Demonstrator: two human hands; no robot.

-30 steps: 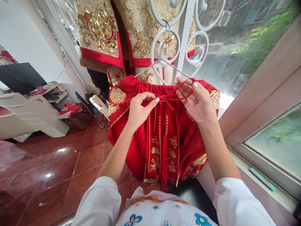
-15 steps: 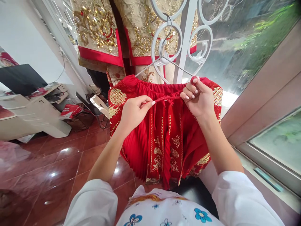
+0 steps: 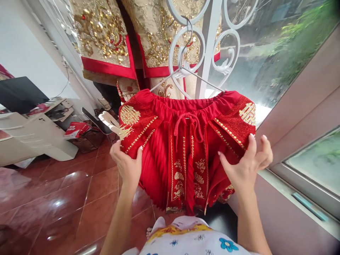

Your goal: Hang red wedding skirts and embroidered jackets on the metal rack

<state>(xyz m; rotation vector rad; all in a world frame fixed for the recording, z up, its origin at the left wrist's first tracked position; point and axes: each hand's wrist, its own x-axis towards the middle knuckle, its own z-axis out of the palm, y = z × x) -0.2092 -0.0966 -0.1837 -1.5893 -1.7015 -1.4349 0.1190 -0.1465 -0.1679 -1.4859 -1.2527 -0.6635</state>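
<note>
A red pleated skirt (image 3: 156, 166) with gold embroidery and beaded trim hangs by its gathered waist from a thin metal hanger (image 3: 181, 67). At the front of the waistband, a red drawstring (image 3: 189, 122) is tied in a bow. My left hand (image 3: 128, 164) is at the skirt's left edge, thumb and fingers apart, thumb over the front panel; whether it presses the cloth I cannot tell. By the right edge, my right hand (image 3: 245, 163) is open with fingers spread, near or lightly touching the cloth.
The hanger's hook is on a white scrolled metal frame (image 3: 207, 53). Cream garments with gold sequins (image 3: 106, 35) hang behind it. A window frame (image 3: 297, 106) stands at right; a desk with a dark monitor (image 3: 22, 94) and a chair (image 3: 92, 120) are at left.
Both hands have let go of the drawstring and moved down and outward to the skirt's sides. The drawstring now hangs loose in a bow, and the waistband lies more spread out.
</note>
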